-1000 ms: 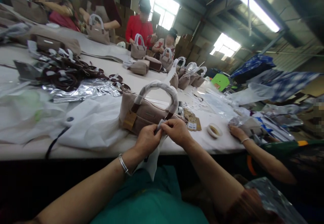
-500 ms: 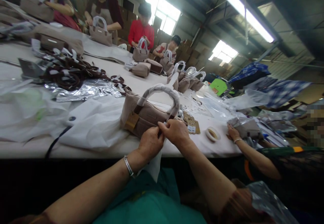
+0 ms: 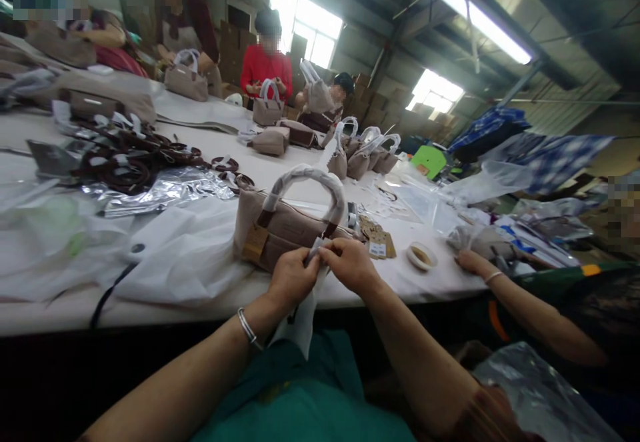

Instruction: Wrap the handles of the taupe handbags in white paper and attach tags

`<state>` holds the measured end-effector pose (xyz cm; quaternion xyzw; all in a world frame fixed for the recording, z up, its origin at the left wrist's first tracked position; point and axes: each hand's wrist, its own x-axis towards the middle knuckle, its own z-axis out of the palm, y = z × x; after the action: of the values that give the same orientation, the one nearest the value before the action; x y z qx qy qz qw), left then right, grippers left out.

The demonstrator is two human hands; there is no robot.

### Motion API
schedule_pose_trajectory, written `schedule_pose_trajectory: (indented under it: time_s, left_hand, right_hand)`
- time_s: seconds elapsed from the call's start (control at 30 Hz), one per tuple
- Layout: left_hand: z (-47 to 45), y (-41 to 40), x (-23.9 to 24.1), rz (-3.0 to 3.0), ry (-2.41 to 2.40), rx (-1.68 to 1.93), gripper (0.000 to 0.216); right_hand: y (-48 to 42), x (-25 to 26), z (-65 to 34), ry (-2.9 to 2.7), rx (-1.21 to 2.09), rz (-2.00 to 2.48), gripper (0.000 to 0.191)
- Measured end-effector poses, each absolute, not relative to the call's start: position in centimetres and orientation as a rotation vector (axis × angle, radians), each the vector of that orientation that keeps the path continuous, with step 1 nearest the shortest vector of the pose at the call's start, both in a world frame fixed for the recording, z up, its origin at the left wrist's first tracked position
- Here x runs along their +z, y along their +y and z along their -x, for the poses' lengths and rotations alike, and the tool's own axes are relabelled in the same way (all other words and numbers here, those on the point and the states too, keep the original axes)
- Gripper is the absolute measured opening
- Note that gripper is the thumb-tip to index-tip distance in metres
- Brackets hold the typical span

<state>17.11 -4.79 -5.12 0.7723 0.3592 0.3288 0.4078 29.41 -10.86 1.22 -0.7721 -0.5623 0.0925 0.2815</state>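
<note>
A taupe handbag [image 3: 290, 239] stands upright near the front edge of the table, its arched handle [image 3: 305, 172] wrapped in whitish film. A brown paper tag [image 3: 255, 242] hangs on its left side. Just in front of the bag's right handle base, my left hand [image 3: 294, 275] pinches a strip of thin white wrapping [image 3: 303, 322], which hangs below the table edge. My right hand [image 3: 350, 265] is closed too, its thumb and forefinger pinching the upper end of that wrapping beside the left fingertips. The fingers partly hide what lies between them.
Dark brown straps [image 3: 130, 162] lie in a heap at left, beside white sheeting [image 3: 185, 255]. Right of the bag are cardboard tags [image 3: 375, 235] and a tape roll [image 3: 421, 256]. A co-worker's hand [image 3: 473, 263] touches a wrapped bag at right. More handbags [image 3: 363, 159] stand farther back.
My fingertips have parted slightly, and the white wrapping now shows between them. The view has shifted a little. At the back, a person has lifted a handbag; the co-worker's hand at right has moved lower.
</note>
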Motion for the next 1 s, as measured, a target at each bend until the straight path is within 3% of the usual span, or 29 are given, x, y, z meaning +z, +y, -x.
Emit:
schedule_pose_trajectory:
  time_s: [0.1, 0.27, 0.33, 0.6, 1.0]
  left_hand:
    - [-17.2, -4.6, -5.2, -1.921, 0.888, 0.809, 0.023]
    - [-17.2, -4.8, -5.0, -1.9, 0.878, 0.804, 0.024]
    - [-17.0, -4.8, -4.8, -1.87, 0.874, 0.794, 0.027]
    - [-17.0, -4.1, -5.8, -1.518, 0.759, 0.733, 0.035]
    - [-15.9, -4.7, -5.0, -1.199, 0.699, 0.573, 0.051]
  right_hand:
    - [-11.1, 0.8, -29.9, -1.388, 0.343, 2.003, 0.019]
    - [-10.7, 0.3, -29.7, -1.35, 0.095, 2.082, 0.014]
    - [-10.6, -0.3, -30.2, -1.294, 0.1, 2.098, 0.021]
    - [-12.7, -4.1, -32.4, -0.876, 0.832, 1.743, 0.027]
    - [-12.5, -4.8, -30.4, -0.87, 0.857, 1.466, 0.04]
